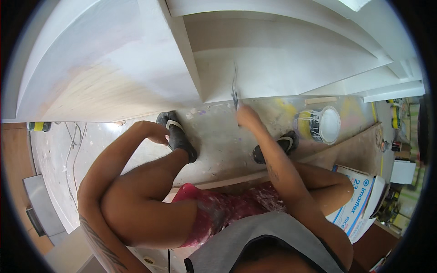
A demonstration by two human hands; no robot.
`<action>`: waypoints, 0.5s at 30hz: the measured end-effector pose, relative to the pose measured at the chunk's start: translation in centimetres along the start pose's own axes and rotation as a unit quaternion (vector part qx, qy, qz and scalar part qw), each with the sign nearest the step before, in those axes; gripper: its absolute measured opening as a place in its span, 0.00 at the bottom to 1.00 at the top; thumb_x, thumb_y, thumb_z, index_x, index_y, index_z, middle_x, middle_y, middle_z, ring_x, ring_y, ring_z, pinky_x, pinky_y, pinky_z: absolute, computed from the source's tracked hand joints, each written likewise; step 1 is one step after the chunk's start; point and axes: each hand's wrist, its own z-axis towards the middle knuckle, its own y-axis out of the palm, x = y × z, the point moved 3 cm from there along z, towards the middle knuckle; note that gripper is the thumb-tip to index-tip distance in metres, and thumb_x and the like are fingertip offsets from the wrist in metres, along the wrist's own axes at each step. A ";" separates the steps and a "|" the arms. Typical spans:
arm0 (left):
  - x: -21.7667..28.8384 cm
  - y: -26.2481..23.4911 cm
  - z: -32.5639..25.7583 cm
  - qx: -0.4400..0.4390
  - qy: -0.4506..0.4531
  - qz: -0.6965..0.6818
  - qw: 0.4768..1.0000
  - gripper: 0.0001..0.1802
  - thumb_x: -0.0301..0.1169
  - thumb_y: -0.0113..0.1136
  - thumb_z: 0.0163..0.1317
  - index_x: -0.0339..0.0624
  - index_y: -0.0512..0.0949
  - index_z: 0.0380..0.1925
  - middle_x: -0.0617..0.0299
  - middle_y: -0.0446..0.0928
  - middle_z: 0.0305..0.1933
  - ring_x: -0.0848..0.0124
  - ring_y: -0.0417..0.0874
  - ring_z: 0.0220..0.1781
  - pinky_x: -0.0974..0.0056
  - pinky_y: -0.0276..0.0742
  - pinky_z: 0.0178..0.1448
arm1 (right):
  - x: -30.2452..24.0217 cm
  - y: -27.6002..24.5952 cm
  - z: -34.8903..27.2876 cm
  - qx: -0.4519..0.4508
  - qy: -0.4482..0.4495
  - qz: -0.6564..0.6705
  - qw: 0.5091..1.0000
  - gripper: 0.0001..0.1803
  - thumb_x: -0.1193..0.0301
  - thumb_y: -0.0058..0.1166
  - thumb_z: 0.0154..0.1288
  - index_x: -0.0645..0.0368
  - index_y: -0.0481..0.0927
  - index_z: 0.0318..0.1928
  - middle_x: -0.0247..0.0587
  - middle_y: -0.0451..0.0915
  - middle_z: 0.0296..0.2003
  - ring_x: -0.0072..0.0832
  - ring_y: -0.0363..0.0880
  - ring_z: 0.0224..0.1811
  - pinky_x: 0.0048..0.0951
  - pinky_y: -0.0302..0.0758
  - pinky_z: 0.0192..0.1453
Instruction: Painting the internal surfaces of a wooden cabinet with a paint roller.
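Note:
My right hand (248, 117) reaches forward, closed around a slim dark tool that looks like a paintbrush (235, 91). Motion smears the brush, and its thin end points up at the white inner panel (246, 75) of a shelf unit. My left arm wraps around my bent left knee. At its end my left hand (157, 134) hangs loosely beside my left foot, fingers partly visible, with nothing seen in it. To the right of the brush stands a paint bucket (329, 125), whitish inside, with drips down its side.
A white side panel (114, 59) with bare tan patches rises at the left. My sandalled feet stand on the paint-spotted floor (218, 136). Beside my right knee is a white and blue carton (357, 200). A pale cable (73, 145) lies at the left, and clutter fills the far right.

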 end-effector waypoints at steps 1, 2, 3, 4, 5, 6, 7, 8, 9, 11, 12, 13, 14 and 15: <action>0.0 0.3 0.1 -0.001 -0.002 0.012 1.000 0.27 0.46 0.57 0.65 0.43 0.75 0.60 0.50 0.76 0.61 0.53 0.75 0.65 0.53 0.69 0.67 | -1.1 -1.1 3.7 -0.039 -0.021 0.026 0.999 0.26 0.54 0.40 0.71 0.66 0.77 0.49 0.61 0.81 0.44 0.56 0.81 0.47 0.53 0.75 0.53; 0.0 0.7 0.2 -0.002 -0.003 0.012 1.000 0.27 0.46 0.57 0.65 0.43 0.75 0.60 0.50 0.76 0.61 0.53 0.75 0.65 0.53 0.69 0.67 | -2.5 -2.1 6.9 0.023 -0.034 0.005 0.999 0.24 0.57 0.41 0.70 0.66 0.80 0.44 0.60 0.82 0.45 0.55 0.81 0.48 0.52 0.76 0.53; 0.1 1.0 0.4 -0.015 0.003 0.007 1.000 0.28 0.47 0.57 0.65 0.43 0.74 0.60 0.50 0.76 0.61 0.52 0.75 0.65 0.53 0.69 0.67 | -4.0 -3.5 10.1 0.034 -0.060 0.001 0.998 0.22 0.60 0.43 0.66 0.67 0.81 0.43 0.61 0.82 0.42 0.56 0.81 0.48 0.50 0.76 0.54; 0.3 1.2 0.6 -0.029 0.010 0.003 1.000 0.28 0.47 0.57 0.65 0.43 0.74 0.60 0.50 0.76 0.61 0.52 0.75 0.65 0.53 0.69 0.67 | -5.1 -5.0 13.2 -0.016 -0.050 0.045 0.998 0.21 0.62 0.44 0.63 0.68 0.82 0.41 0.61 0.83 0.41 0.55 0.81 0.48 0.49 0.76 0.53; 0.6 1.3 0.8 -0.032 0.029 0.006 0.999 0.29 0.48 0.57 0.65 0.43 0.74 0.60 0.49 0.76 0.61 0.51 0.74 0.65 0.52 0.69 0.67 | -6.8 -6.3 15.6 -0.012 -0.074 0.068 0.995 0.25 0.58 0.45 0.66 0.73 0.80 0.38 0.65 0.82 0.31 0.54 0.83 0.33 0.50 0.78 0.38; 0.9 1.4 0.9 -0.023 0.046 0.009 0.999 0.29 0.48 0.57 0.65 0.42 0.74 0.60 0.47 0.76 0.61 0.51 0.74 0.64 0.52 0.69 0.67 | -7.8 -7.5 17.3 -0.009 -0.076 0.071 0.995 0.25 0.58 0.45 0.66 0.73 0.80 0.38 0.65 0.82 0.31 0.54 0.83 0.33 0.50 0.78 0.38; 1.2 1.4 1.2 -0.038 0.057 0.011 0.998 0.29 0.48 0.57 0.65 0.42 0.74 0.60 0.47 0.76 0.61 0.51 0.75 0.64 0.52 0.69 0.67 | -8.3 -8.6 18.9 -0.029 -0.035 0.100 0.994 0.23 0.60 0.44 0.64 0.71 0.81 0.38 0.63 0.82 0.37 0.53 0.83 0.40 0.48 0.78 0.44; 1.5 1.4 1.3 -0.057 0.065 0.014 0.996 0.29 0.47 0.57 0.65 0.41 0.74 0.60 0.47 0.76 0.61 0.51 0.75 0.64 0.52 0.70 0.66 | -8.6 -9.1 19.9 -0.046 0.009 0.133 0.990 0.22 0.62 0.43 0.63 0.70 0.82 0.38 0.61 0.82 0.43 0.52 0.82 0.48 0.46 0.77 0.51; 1.7 1.2 1.5 -0.053 0.067 0.014 0.996 0.29 0.47 0.57 0.65 0.41 0.74 0.60 0.47 0.76 0.61 0.51 0.75 0.64 0.52 0.70 0.66 | -8.8 -9.3 20.4 -0.051 0.005 0.130 0.990 0.22 0.62 0.43 0.63 0.70 0.82 0.38 0.61 0.82 0.43 0.52 0.82 0.48 0.46 0.77 0.51; 1.8 1.2 1.5 -0.077 0.035 0.026 0.996 0.30 0.46 0.58 0.64 0.44 0.72 0.63 0.48 0.74 0.63 0.52 0.74 0.65 0.52 0.70 0.66 | -8.6 -8.8 19.9 -0.042 -0.043 0.073 0.996 0.22 0.62 0.42 0.64 0.69 0.82 0.37 0.62 0.83 0.39 0.50 0.84 0.43 0.44 0.78 0.48; 1.7 1.1 1.4 -0.076 0.028 0.029 0.996 0.30 0.46 0.58 0.64 0.44 0.72 0.63 0.48 0.74 0.63 0.52 0.74 0.65 0.52 0.70 0.66 | -8.1 -7.9 18.6 -0.008 -0.099 0.036 0.994 0.21 0.62 0.42 0.64 0.68 0.83 0.37 0.62 0.83 0.38 0.49 0.84 0.40 0.43 0.79 0.47; 1.7 0.9 1.2 -0.058 0.032 0.018 0.998 0.30 0.46 0.58 0.64 0.43 0.72 0.63 0.48 0.74 0.63 0.52 0.74 0.65 0.52 0.70 0.66 | -7.2 -6.9 16.7 0.030 -0.120 -0.014 0.992 0.21 0.62 0.42 0.65 0.67 0.83 0.37 0.62 0.83 0.36 0.48 0.85 0.37 0.42 0.79 0.46; 1.7 0.9 1.0 -0.042 0.037 0.005 0.998 0.30 0.46 0.57 0.64 0.43 0.72 0.62 0.48 0.74 0.63 0.52 0.74 0.65 0.52 0.70 0.66 | -6.1 -5.7 14.3 0.038 -0.144 -0.032 0.988 0.21 0.61 0.42 0.66 0.65 0.82 0.39 0.61 0.83 0.38 0.48 0.85 0.38 0.44 0.79 0.47; 1.7 1.0 0.8 -0.040 0.041 0.002 0.998 0.30 0.46 0.57 0.64 0.43 0.72 0.62 0.48 0.74 0.63 0.52 0.74 0.65 0.52 0.70 0.66 | -4.7 -4.4 11.4 0.044 -0.145 -0.059 0.987 0.21 0.60 0.41 0.67 0.63 0.82 0.41 0.59 0.83 0.39 0.48 0.85 0.39 0.45 0.79 0.48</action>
